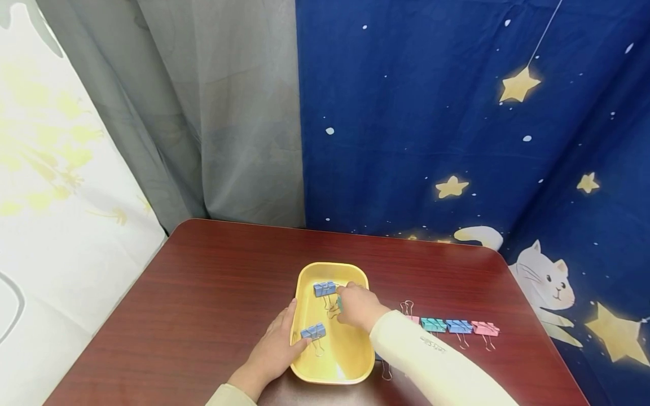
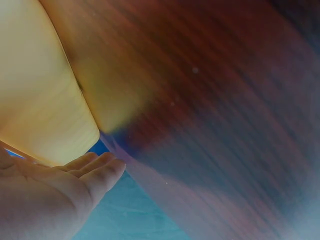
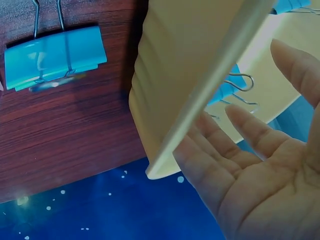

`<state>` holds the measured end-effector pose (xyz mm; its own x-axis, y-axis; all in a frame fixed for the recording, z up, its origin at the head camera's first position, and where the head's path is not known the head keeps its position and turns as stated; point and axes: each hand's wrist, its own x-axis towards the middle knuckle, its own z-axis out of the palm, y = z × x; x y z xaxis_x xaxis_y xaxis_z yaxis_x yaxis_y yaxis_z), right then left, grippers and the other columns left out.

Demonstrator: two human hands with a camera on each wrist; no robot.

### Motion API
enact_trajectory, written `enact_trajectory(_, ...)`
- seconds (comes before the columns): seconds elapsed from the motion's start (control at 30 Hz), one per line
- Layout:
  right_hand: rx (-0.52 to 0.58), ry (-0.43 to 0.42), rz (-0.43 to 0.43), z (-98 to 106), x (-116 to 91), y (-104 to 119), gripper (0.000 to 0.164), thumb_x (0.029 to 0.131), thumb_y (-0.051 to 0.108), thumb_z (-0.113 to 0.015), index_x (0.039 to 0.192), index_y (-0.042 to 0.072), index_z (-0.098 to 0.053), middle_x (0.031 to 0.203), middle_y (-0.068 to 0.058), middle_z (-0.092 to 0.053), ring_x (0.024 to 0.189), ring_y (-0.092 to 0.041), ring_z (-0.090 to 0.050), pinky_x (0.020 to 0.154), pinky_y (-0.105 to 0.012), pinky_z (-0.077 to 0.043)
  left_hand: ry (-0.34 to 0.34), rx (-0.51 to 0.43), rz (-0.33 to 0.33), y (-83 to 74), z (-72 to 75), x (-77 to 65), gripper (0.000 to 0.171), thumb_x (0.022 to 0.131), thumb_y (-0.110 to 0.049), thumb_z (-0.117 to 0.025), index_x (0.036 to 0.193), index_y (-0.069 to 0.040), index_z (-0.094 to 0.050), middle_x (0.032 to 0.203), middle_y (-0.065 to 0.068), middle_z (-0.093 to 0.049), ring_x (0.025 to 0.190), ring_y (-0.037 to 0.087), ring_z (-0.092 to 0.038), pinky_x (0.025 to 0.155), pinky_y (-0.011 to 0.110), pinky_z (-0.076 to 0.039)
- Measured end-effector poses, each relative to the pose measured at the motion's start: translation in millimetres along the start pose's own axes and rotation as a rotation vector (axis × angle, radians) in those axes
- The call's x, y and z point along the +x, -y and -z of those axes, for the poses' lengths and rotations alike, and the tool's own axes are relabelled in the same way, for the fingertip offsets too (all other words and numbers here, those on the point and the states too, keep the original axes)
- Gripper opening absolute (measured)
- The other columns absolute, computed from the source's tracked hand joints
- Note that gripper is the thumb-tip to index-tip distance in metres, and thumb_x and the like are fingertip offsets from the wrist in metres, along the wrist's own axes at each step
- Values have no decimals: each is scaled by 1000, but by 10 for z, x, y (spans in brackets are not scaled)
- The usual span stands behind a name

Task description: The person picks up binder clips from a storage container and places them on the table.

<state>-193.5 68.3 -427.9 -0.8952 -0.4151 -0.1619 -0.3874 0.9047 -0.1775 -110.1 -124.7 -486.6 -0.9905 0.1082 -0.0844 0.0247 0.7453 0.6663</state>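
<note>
A yellow tray point(image 1: 350, 366) holds two blue binder clips, one near the far end point(image 1: 324, 289) and one near the left wall point(image 1: 313, 331). Between the far blue clip and my right hand point(image 1: 358, 307) a green binder clip point(image 1: 339, 304) is partly hidden. That hand reaches over the tray's right rim; in the right wrist view its thumb and fingers are spread apart beside a clip point(image 3: 227, 87) with wire handles, pinching nothing. My left hand point(image 1: 274, 344) holds the tray's left side, thumb over the rim, fingers along the outer wall.
On the table point(image 1: 213, 293) right of the tray lie binder clips in a row: green point(image 1: 434, 325), blue point(image 1: 459, 327), pink point(image 1: 485, 329) and another pink partly behind the right sleeve point(image 1: 421, 349). A further clip's wire handle point(image 1: 387, 371) shows below that sleeve. Curtains hang behind.
</note>
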Motion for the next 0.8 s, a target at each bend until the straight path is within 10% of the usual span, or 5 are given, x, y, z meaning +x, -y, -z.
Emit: enact_trajectory(0.8,-101,46,-27,-173,114,48,55,76,14,-74,129,3,-60,121,-15,-63,102,-30,-64,77,-40,-57,-10,3,-16,-26,22,-16,88,87,-36,-69,154,-8,-20,149,27,-34,137,43,-33,106,59,-33)
